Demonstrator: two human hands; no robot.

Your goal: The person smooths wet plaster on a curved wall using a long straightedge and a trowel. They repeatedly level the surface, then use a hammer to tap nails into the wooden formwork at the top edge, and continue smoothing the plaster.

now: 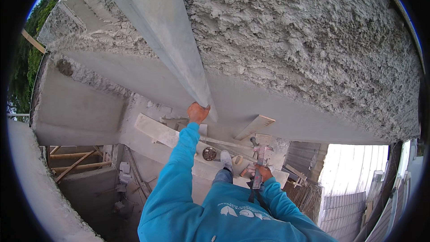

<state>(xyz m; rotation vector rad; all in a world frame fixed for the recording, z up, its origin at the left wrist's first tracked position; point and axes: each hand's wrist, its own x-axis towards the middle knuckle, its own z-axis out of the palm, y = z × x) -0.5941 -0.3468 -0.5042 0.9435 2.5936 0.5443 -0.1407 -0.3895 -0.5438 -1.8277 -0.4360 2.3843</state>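
Note:
A long, smooth grey straightedge point(165, 22) runs down from the top of the view along the wall, narrowing toward its lower end. My left hand point(197, 113) is closed at its edge near that lower end, with the thumb lying across it. My right hand point(264, 173), low by my side, is wrapped round the handle of a red and grey tool point(260, 157) whose exact kind I cannot make out. Rough grey plaster point(304, 40) covers the wall to the right of the straightedge. Beneath it lies a smoother grey band point(277, 112).
My shoe point(226, 160) stands on planks beside a round dark bucket point(209, 153) with bits in it. A loose board point(255, 126) leans by the wall. Wooden poles point(76, 163) cross an opening at the lower left; corrugated sheets point(342, 213) stand at the lower right.

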